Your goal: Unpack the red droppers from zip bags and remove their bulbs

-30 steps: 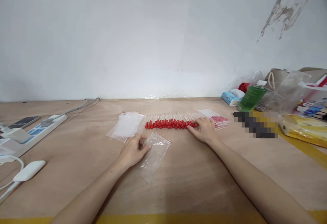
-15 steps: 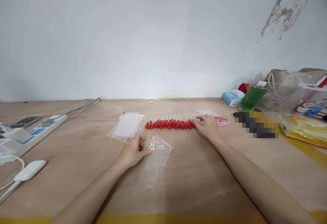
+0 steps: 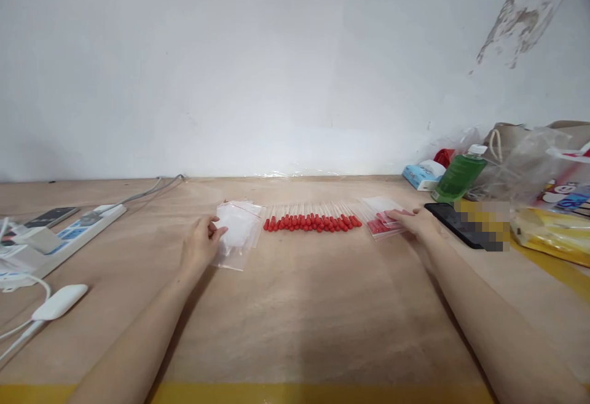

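At the left, my left hand [image 3: 203, 244] pinches the left edge of a clear zip bag [image 3: 230, 259], which lies on a stack of similar bags [image 3: 237, 216] with a white backing. Across the middle of the table runs a row of droppers with red bulbs [image 3: 313, 222], their thin clear stems pointing away from me. My right hand [image 3: 419, 222] has its fingers stretched out over clear bags [image 3: 385, 222] with red-bulbed things inside. Its fingertips touch the top bag; the undersides of the fingers are hidden.
To the right lie a dark phone [image 3: 447, 219], a green bottle [image 3: 461, 173], a blue tissue pack [image 3: 421, 176] and a yellow packet [image 3: 550, 229]. A power strip [image 3: 108, 210] with plugs, a second phone [image 3: 55, 216] and a white adapter [image 3: 59, 302] are on the left.
My left hand has moved left, and the clear bag from the middle now lies on the left stack. My right hand has shifted right, from the row's end onto the filled bags.
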Demonstrator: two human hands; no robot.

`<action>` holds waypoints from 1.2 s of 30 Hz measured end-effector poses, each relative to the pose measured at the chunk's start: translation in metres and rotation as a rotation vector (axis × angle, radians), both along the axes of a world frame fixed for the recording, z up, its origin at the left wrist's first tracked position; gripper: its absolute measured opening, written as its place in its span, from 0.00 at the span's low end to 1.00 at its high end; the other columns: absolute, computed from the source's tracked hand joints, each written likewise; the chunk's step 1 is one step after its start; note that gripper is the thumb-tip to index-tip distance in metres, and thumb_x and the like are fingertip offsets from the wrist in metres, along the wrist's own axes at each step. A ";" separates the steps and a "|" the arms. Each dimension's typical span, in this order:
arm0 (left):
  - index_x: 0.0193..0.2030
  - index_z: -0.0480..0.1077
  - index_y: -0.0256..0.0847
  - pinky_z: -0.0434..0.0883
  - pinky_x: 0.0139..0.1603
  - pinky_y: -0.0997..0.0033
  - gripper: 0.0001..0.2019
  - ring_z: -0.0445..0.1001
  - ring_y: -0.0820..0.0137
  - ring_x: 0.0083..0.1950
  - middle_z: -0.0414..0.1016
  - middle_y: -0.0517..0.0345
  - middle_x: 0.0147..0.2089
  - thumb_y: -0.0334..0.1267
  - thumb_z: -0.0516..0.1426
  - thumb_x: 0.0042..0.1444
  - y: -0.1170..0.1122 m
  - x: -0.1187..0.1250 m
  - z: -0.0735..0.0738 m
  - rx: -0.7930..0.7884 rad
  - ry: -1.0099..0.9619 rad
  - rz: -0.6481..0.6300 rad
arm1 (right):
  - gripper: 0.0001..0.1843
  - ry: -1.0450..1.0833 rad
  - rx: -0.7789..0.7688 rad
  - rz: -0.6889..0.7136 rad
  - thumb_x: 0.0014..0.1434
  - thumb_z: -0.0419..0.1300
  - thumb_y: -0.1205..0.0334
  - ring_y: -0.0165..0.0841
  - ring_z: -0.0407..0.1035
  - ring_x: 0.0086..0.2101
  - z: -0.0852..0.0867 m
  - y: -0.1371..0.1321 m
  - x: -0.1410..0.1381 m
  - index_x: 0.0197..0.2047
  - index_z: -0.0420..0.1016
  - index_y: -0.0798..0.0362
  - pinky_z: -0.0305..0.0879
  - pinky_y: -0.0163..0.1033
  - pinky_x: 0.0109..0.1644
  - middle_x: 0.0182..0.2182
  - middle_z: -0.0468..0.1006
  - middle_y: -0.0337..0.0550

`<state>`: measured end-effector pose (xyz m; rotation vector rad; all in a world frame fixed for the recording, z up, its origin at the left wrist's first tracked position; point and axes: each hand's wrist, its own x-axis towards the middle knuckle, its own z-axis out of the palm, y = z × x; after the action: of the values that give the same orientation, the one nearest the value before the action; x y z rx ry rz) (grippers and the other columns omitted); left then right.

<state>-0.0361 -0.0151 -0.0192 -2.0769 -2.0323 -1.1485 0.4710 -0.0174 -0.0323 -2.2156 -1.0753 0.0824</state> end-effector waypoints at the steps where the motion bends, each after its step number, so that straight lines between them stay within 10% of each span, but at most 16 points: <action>1: 0.41 0.64 0.40 0.65 0.33 0.71 0.14 0.69 0.68 0.32 0.67 0.60 0.30 0.44 0.53 0.49 0.005 -0.009 -0.001 -0.012 0.047 0.016 | 0.35 0.014 0.026 -0.025 0.32 0.64 0.40 0.52 0.67 0.41 -0.001 0.000 -0.001 0.39 0.71 0.58 0.62 0.54 0.41 0.37 0.73 0.59; 7: 0.44 0.68 0.38 0.64 0.46 0.62 0.15 0.68 0.59 0.46 0.68 0.48 0.45 0.42 0.49 0.54 0.007 -0.014 -0.003 0.085 0.317 0.108 | 0.24 -0.015 0.355 -0.041 0.42 0.61 0.57 0.41 0.65 0.44 0.002 0.000 -0.014 0.43 0.68 0.56 0.61 0.48 0.48 0.39 0.72 0.49; 14: 0.58 0.60 0.53 0.49 0.59 0.46 0.22 0.48 0.53 0.65 0.52 0.54 0.64 0.52 0.42 0.59 -0.013 0.022 -0.001 -0.187 0.487 -0.305 | 0.23 0.268 0.901 0.275 0.44 0.62 0.57 0.33 0.67 0.40 0.037 -0.007 -0.080 0.44 0.63 0.52 0.64 0.48 0.47 0.40 0.70 0.43; 18: 0.59 0.56 0.60 0.45 0.57 0.37 0.23 0.40 0.48 0.66 0.46 0.56 0.67 0.56 0.38 0.59 -0.013 0.028 -0.003 -0.441 0.491 -0.305 | 0.24 0.763 0.738 0.692 0.42 0.65 0.56 0.32 0.70 0.37 0.038 -0.027 -0.140 0.42 0.62 0.50 0.68 0.45 0.42 0.39 0.72 0.40; 24: 0.58 0.58 0.57 0.45 0.58 0.39 0.23 0.43 0.50 0.66 0.49 0.55 0.66 0.55 0.39 0.59 -0.008 0.015 -0.003 -0.386 0.467 -0.240 | 0.28 1.206 0.211 0.939 0.37 0.69 0.59 0.32 0.72 0.32 0.008 -0.062 -0.196 0.40 0.61 0.51 0.69 0.42 0.38 0.35 0.74 0.40; 30: 0.56 0.63 0.45 0.51 0.62 0.51 0.20 0.53 0.60 0.64 0.60 0.52 0.60 0.47 0.46 0.60 -0.039 0.049 0.005 0.011 0.295 -0.451 | 0.31 1.262 0.079 0.915 0.41 0.68 0.62 0.31 0.72 0.34 -0.001 -0.072 -0.206 0.46 0.57 0.53 0.69 0.40 0.40 0.36 0.75 0.42; 36: 0.61 0.55 0.46 0.58 0.61 0.57 0.23 0.55 0.63 0.63 0.54 0.52 0.64 0.43 0.50 0.58 -0.073 0.095 0.000 -0.166 0.285 -0.894 | 0.48 1.257 -0.175 0.749 0.38 0.66 0.73 0.29 0.71 0.24 0.013 -0.067 -0.186 0.60 0.45 0.54 0.70 0.37 0.33 0.25 0.72 0.33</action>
<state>0.0591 -0.0883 -0.0192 -3.1279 -1.0858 -0.6344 0.2850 -0.0845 -0.0193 -1.2521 -1.0141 1.6566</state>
